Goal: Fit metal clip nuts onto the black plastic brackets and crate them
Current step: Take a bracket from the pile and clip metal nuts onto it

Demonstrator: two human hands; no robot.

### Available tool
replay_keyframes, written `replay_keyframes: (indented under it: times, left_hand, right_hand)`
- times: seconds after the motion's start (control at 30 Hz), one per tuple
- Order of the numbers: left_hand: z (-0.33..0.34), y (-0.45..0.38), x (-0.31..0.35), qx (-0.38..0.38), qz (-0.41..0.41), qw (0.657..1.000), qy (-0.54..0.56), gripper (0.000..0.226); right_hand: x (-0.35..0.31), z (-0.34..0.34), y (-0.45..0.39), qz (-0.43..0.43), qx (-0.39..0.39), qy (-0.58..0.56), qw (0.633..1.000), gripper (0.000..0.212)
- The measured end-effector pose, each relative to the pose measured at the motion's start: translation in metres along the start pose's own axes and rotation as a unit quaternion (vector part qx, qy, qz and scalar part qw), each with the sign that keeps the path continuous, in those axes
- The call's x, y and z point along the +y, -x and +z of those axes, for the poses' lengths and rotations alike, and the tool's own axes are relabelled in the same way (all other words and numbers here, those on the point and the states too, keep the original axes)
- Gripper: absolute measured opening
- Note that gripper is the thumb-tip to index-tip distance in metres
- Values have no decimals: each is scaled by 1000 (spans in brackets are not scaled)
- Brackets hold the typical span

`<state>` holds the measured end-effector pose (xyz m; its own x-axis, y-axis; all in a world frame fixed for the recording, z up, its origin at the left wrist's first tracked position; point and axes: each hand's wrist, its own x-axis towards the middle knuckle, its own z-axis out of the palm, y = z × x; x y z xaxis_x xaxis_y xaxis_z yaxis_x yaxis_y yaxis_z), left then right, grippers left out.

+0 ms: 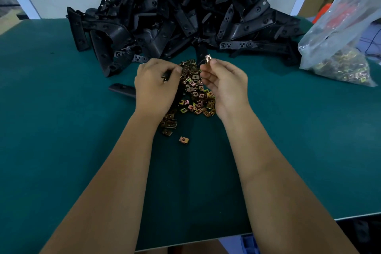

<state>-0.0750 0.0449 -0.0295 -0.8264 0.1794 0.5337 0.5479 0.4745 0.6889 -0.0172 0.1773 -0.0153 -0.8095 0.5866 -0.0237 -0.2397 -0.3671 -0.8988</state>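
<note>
Left hand (pixel 155 83) has fingers curled round a black bracket (pixel 121 89) low over the green worktop (pixel 61 130), one end sticking out left. Loose clip nuts (pixel 195 93) are heaped between the hands. Right hand (pixel 225 86) pinches one clip nut (pixel 208 58) between thumb and fingertips, raised. Bracket pile (pixel 185 16) behind; bag of nuts (pixel 340 47) far right.

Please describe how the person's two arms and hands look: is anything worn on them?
Both forearms are bare up to the frame edge, with no sleeves in view. The left hand and right hand wear no gloves, and no rings, watch or bracelet can be seen. Fingernails look short.
</note>
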Motion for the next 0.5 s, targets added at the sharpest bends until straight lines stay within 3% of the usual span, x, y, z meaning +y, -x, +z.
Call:
replay_keyframes:
  times: [0.1,0.2,0.43,0.5]
  left_hand:
    - [-5,-3,-9,12,-70,995,-74,24]
    - [-5,-6,-18,-68,-145,972,-169,44]
    - [0,-6,-18,-122,-152,967,-164,53]
    - [-1,-7,-18,-131,-146,967,-166,46]
  right_hand:
    - [-1,-1,1,9,-15,-23,1000,12]
    - [0,-2,0,6,-23,-38,999,10]
    - [3,-2,-3,-45,-5,13,999,11]
    - [4,-1,-3,-71,-1,44,996,13]
